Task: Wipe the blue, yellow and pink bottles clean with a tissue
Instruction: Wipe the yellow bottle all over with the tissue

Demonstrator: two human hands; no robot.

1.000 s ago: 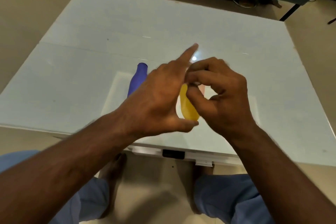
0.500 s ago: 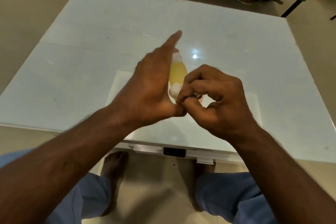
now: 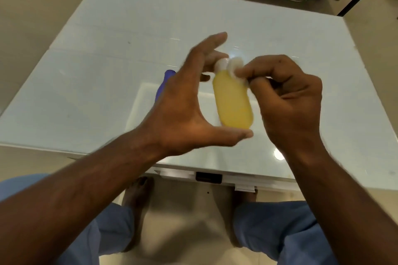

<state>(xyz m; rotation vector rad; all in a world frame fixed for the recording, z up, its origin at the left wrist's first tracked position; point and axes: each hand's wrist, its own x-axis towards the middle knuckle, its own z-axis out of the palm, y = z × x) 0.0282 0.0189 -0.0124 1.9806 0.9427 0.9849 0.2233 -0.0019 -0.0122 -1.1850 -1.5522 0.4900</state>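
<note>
My left hand (image 3: 183,101) holds the yellow bottle (image 3: 233,101) lengthwise above the table, thumb under its base and fingers at its white cap end. My right hand (image 3: 286,97) pinches a small white tissue (image 3: 238,69) against the bottle's shoulder, next to the cap. The blue bottle (image 3: 163,84) lies on the table behind my left hand, mostly hidden by it. The pink bottle is not visible; my hands cover the spot where it was.
The white glossy table (image 3: 107,60) spreads under my hands, with its near edge and a dark latch (image 3: 208,177) just below them. My blue-trousered knees and bare feet show under the edge. Dark furniture legs stand beyond the far side.
The yellow bottle has turned in my left hand so its full side faces me. My right hand with the tissue moved up from the lower body to the shoulder by the cap.
</note>
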